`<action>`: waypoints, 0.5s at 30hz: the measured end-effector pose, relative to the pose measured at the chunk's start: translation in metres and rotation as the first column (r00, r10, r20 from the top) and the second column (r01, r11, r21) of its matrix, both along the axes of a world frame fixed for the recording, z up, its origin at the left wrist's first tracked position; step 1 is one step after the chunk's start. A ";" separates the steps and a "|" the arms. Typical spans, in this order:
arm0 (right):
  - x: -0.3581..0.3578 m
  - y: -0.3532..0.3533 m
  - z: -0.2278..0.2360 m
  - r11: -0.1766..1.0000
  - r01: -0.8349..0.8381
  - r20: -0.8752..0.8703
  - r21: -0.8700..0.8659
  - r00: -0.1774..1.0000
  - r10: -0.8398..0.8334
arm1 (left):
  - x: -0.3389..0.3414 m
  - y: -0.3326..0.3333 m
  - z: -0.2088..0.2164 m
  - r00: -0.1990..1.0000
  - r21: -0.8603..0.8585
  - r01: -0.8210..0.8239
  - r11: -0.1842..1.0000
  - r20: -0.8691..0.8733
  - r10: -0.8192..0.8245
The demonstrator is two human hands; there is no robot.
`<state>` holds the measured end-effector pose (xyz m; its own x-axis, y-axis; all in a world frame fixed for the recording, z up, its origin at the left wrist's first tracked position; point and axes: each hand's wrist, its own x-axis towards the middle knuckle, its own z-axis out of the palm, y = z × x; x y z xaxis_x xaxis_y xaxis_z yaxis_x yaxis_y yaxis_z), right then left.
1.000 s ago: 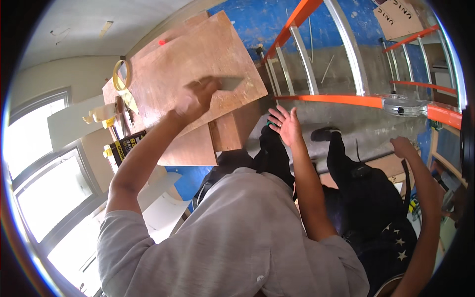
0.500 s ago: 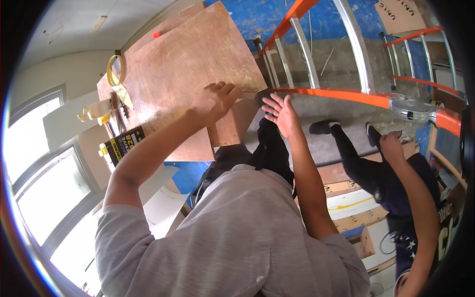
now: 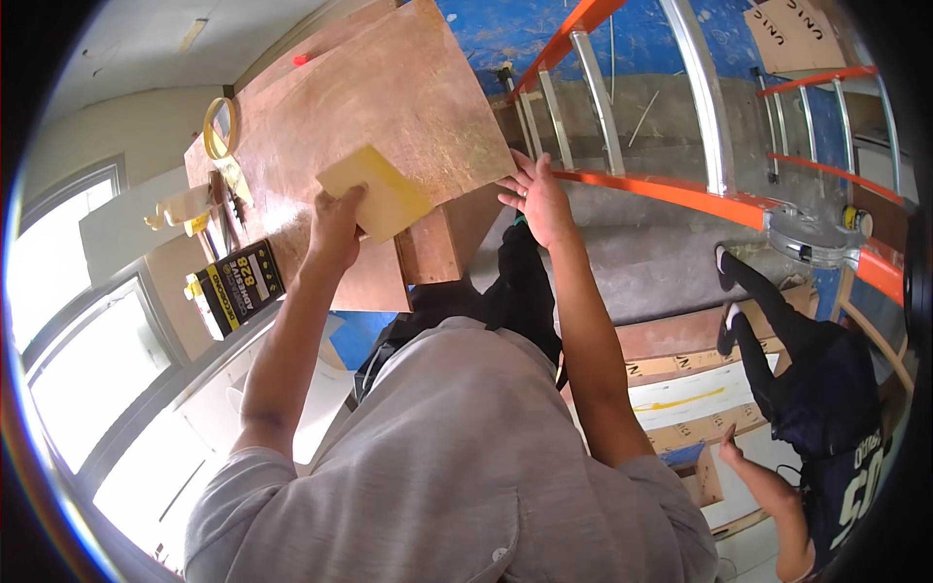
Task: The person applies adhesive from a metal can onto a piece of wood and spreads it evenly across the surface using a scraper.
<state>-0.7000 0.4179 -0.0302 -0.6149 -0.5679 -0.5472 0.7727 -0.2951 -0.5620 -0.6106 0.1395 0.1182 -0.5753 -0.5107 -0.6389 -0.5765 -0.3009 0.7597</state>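
My left hand (image 3: 338, 225) is closed on a thin, square tan sheet (image 3: 374, 192) with a yellow smear along one side. It holds the sheet tilted over the near part of a brown plywood board (image 3: 389, 97). The board has a shiny, smeared surface and rests on a wooden box (image 3: 432, 248). My right hand (image 3: 537, 202) is open, palm partly up, fingers apart at the board's right corner. I cannot tell if the fingertips touch the board.
A black and yellow can (image 3: 243, 277), a tape roll (image 3: 221, 128) and several tools lie along the board's left side. An orange ladder (image 3: 671, 189) stands to the right. Beyond it, a co-worker in dark clothes (image 3: 826, 389) is near boards on the floor.
My left hand has moved left and turned, bringing the tan sheet into view. My right hand has shifted slightly left toward the board's corner. The co-worker has moved away from me.
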 end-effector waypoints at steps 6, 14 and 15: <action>-0.013 -0.004 -0.005 0.995 -0.069 0.023 -0.074 0.997 0.071 | 0.021 0.045 -0.046 0.976 0.101 -0.198 0.975 -0.070 0.205; -0.014 -0.001 -0.005 0.984 -0.073 0.097 -0.162 0.991 0.090 | -0.005 0.086 -0.085 0.947 -0.089 -0.294 0.952 -0.165 0.277; -0.015 0.000 -0.006 0.982 -0.088 0.082 -0.164 0.991 0.102 | -0.010 0.091 -0.085 0.945 -0.096 -0.299 0.949 -0.167 0.281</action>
<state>-0.7150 0.4182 -0.0363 -0.5065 -0.7061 -0.4948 0.8466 -0.2984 -0.4407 -0.6209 0.2304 0.0332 -0.4750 -0.7363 -0.4820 -0.3551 -0.3408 0.8705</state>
